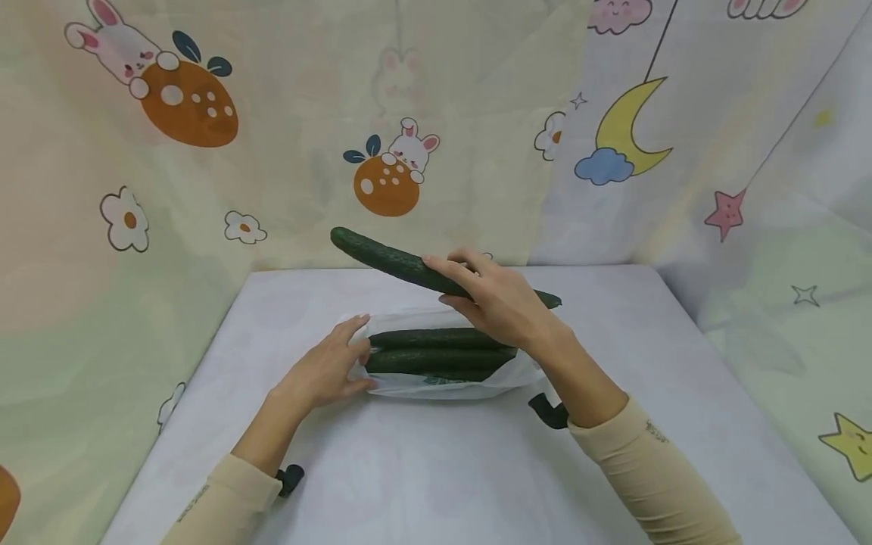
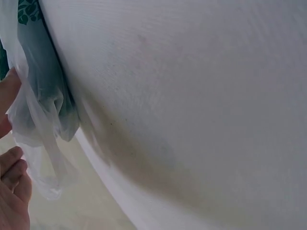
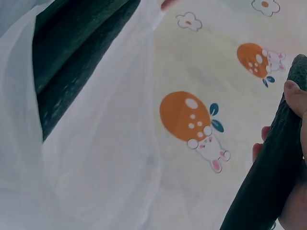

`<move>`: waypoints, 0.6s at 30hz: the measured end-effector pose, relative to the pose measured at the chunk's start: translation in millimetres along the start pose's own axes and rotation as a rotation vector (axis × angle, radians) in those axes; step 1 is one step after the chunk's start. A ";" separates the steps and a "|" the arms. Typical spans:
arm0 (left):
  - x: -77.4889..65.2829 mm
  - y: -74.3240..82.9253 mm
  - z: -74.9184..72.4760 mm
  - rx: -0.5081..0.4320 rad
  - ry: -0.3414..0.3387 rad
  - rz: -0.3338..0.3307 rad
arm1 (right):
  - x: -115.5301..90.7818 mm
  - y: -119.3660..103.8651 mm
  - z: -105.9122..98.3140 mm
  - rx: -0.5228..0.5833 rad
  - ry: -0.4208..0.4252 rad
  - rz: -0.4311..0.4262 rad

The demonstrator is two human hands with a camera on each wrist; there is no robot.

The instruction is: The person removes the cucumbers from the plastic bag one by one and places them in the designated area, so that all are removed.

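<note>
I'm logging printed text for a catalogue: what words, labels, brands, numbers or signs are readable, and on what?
No text can be read.
Left sleeve: dark print, too small.
Right sleeve: dark print, too small.
Bag: green leaf pattern, no legible letters.

In the head view the right hand [image 1: 504, 299] covers a stretch of the lifted cucumber [image 1: 391, 261] and the far right part of the plastic bag [image 1: 436, 390]. The bagged cucumbers [image 1: 436, 359] have their left ends hidden by the left hand [image 1: 330, 363] and the bag, so their full number cannot be told. Lettering [image 1: 657, 431] on the right sleeve [image 1: 661, 469] is too small to read, and both sleeves run off the bottom edge. The left wrist view crops the left hand to its fingers and cuts the green leaf print [image 2: 29, 12] at the top. In the right wrist view, the lifted cucumber leaves through the bottom edge, and the right edge crops the right hand.
</note>
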State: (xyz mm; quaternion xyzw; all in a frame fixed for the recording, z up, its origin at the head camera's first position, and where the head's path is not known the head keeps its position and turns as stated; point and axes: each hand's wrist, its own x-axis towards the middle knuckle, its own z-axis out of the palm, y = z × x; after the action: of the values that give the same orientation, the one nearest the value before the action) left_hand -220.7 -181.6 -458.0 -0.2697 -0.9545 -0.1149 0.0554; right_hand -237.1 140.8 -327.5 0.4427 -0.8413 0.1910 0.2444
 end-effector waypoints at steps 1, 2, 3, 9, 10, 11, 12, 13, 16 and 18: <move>-0.4 -0.1 -0.5 -0.003 -0.002 -0.004 | -2.5 2.7 -0.2 -0.002 0.003 0.003; -0.7 -0.2 -1.0 -0.009 -0.005 -0.007 | -5.1 5.6 -0.4 -0.001 0.007 0.004; -1.0 0.0 -1.5 -0.012 -0.011 -0.011 | -8.1 8.7 -0.7 0.000 0.012 0.009; -1.7 -0.5 -2.4 -0.031 -0.022 -0.013 | -28.1 22.1 -6.1 -0.014 0.030 0.080; -2.0 -0.7 -2.4 -0.031 -0.023 -0.016 | -31.4 23.3 -7.2 -0.019 0.032 0.091; -2.5 -1.2 -2.2 -0.028 -0.022 -0.018 | -34.3 24.6 -8.2 -0.023 0.034 0.101; -3.1 -1.7 -2.0 -0.026 -0.021 -0.019 | -37.0 26.2 -8.7 -0.027 0.034 0.110; -3.7 -2.3 -2.0 -0.024 -0.018 -0.019 | -39.7 27.8 -9.1 -0.030 0.032 0.118; -4.9 -3.3 -2.3 -0.025 -0.010 -0.019 | -48.5 34.7 -8.9 -0.038 0.029 0.145; -5.2 -4.4 -2.0 -0.027 -0.005 -0.015 | -54.7 39.6 -8.3 -0.042 0.029 0.172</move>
State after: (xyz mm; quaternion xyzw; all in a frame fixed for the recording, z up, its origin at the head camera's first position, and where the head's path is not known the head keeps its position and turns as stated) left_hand -218.5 -188.4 -457.8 -0.2635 -0.9550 -0.1274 0.0487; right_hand -241.6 202.1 -356.7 0.3607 -0.8765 0.2000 0.2483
